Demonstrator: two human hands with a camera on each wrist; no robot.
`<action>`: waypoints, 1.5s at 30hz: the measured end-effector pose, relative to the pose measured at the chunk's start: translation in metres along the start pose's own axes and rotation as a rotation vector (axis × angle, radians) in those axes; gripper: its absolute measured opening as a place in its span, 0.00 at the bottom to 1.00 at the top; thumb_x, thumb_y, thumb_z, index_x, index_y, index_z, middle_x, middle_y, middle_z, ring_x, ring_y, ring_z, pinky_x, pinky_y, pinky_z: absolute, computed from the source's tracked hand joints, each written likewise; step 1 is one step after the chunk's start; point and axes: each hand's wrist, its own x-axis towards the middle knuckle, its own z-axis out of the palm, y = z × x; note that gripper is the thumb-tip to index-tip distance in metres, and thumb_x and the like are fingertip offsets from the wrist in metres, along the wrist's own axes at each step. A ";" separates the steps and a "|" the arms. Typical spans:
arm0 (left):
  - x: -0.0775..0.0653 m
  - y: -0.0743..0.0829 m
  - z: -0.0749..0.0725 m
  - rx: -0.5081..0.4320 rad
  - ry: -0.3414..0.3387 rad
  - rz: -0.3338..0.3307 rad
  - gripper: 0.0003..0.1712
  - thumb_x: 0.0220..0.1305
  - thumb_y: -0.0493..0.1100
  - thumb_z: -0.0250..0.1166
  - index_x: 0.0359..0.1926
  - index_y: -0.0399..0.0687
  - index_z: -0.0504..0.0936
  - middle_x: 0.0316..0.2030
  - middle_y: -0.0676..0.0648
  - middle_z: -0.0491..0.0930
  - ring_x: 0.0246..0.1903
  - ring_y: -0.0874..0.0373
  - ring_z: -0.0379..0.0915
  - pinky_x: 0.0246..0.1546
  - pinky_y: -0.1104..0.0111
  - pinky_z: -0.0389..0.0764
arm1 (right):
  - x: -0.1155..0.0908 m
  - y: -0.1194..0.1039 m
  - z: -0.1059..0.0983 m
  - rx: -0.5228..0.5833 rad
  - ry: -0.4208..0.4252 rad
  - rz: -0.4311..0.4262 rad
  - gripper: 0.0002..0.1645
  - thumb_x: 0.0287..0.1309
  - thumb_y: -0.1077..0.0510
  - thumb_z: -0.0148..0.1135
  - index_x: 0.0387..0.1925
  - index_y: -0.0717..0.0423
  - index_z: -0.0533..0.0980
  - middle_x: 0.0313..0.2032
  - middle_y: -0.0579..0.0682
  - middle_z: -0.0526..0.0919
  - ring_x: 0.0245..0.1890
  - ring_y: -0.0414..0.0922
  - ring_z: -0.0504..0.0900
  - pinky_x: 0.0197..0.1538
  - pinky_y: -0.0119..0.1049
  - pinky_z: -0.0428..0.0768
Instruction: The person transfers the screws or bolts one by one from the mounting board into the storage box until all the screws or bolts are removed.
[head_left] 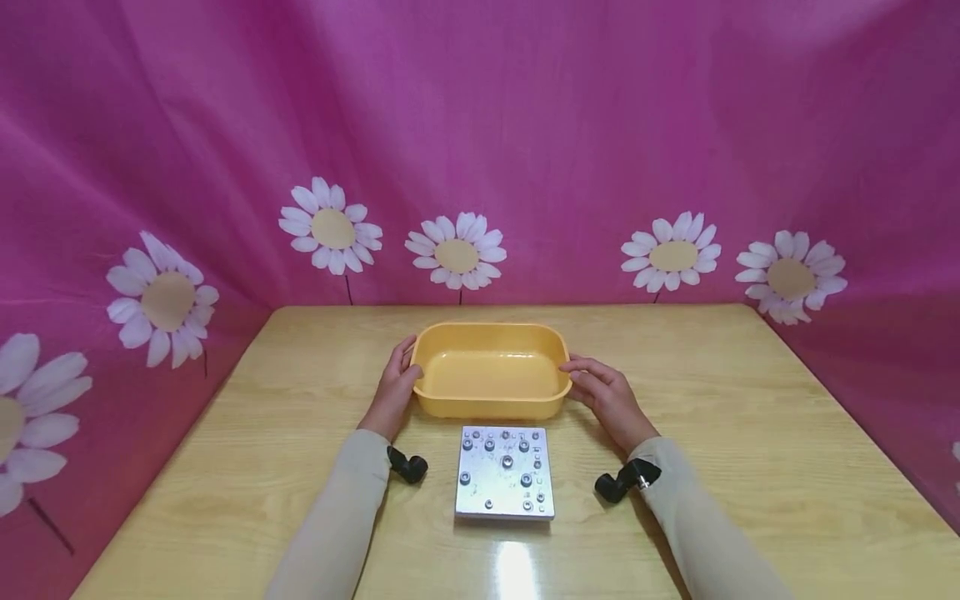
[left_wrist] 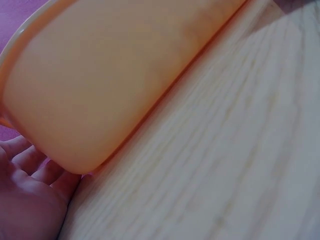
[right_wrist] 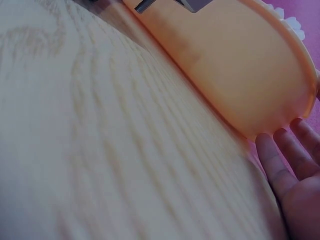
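Though near, metal plate [head_left: 495,487] outside basin [head_left: 491,408]

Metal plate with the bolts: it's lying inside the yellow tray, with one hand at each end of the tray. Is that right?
Not quite: the metal plate is not inside the yellow tray. The head view shows it on the table, on the tray's near side. The left hand and right hand are indeed at the tray's two ends.
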 end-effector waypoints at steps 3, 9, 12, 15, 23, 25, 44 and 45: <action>0.006 0.005 0.001 0.003 -0.001 0.009 0.40 0.61 0.31 0.47 0.75 0.47 0.50 0.72 0.42 0.55 0.69 0.49 0.55 0.64 0.58 0.63 | 0.005 -0.006 -0.002 -0.005 -0.002 -0.001 0.25 0.65 0.51 0.56 0.56 0.66 0.74 0.69 0.52 0.62 0.66 0.49 0.67 0.56 0.38 0.77; 0.012 -0.004 0.001 0.016 0.025 0.019 0.40 0.60 0.33 0.48 0.74 0.50 0.51 0.72 0.44 0.55 0.69 0.51 0.55 0.65 0.58 0.62 | 0.006 -0.006 -0.004 -0.003 -0.003 -0.001 0.27 0.65 0.51 0.56 0.57 0.69 0.72 0.70 0.54 0.61 0.67 0.51 0.65 0.56 0.38 0.76; 0.009 -0.008 0.000 0.020 0.030 0.004 0.39 0.61 0.33 0.48 0.74 0.51 0.52 0.72 0.44 0.55 0.69 0.50 0.55 0.65 0.57 0.62 | 0.003 -0.003 -0.003 0.002 -0.007 0.017 0.28 0.65 0.52 0.56 0.57 0.70 0.71 0.70 0.54 0.60 0.67 0.50 0.64 0.56 0.38 0.76; 0.006 -0.009 0.000 0.016 0.030 0.012 0.39 0.61 0.32 0.47 0.74 0.49 0.51 0.72 0.43 0.55 0.69 0.49 0.55 0.66 0.57 0.62 | 0.002 -0.001 -0.002 0.015 -0.005 0.015 0.27 0.65 0.52 0.57 0.56 0.70 0.72 0.70 0.54 0.61 0.67 0.50 0.65 0.57 0.39 0.76; 0.004 -0.013 0.000 0.015 0.043 0.038 0.39 0.61 0.32 0.48 0.74 0.45 0.51 0.71 0.40 0.57 0.68 0.48 0.56 0.65 0.56 0.63 | 0.000 0.000 -0.001 0.021 -0.009 0.016 0.28 0.65 0.52 0.57 0.57 0.70 0.72 0.70 0.54 0.60 0.67 0.50 0.65 0.57 0.39 0.76; 0.004 -0.014 -0.001 0.016 0.042 0.042 0.39 0.61 0.31 0.48 0.74 0.45 0.52 0.71 0.40 0.57 0.68 0.47 0.56 0.65 0.56 0.63 | 0.000 0.000 -0.001 0.022 -0.010 0.019 0.28 0.65 0.52 0.56 0.57 0.71 0.71 0.70 0.54 0.60 0.67 0.50 0.64 0.57 0.39 0.76; 0.006 -0.012 0.000 0.004 0.040 0.050 0.39 0.61 0.31 0.48 0.73 0.53 0.55 0.70 0.43 0.60 0.67 0.50 0.58 0.64 0.59 0.64 | 0.001 -0.001 -0.001 0.019 0.006 0.035 0.27 0.65 0.53 0.56 0.57 0.70 0.72 0.70 0.54 0.60 0.67 0.51 0.63 0.56 0.39 0.76; 0.007 -0.012 0.000 0.008 0.038 0.051 0.39 0.61 0.31 0.48 0.73 0.53 0.55 0.70 0.42 0.60 0.67 0.49 0.58 0.64 0.58 0.64 | 0.002 -0.001 -0.001 0.018 0.005 0.032 0.27 0.66 0.54 0.56 0.57 0.70 0.71 0.70 0.55 0.60 0.67 0.51 0.63 0.56 0.39 0.76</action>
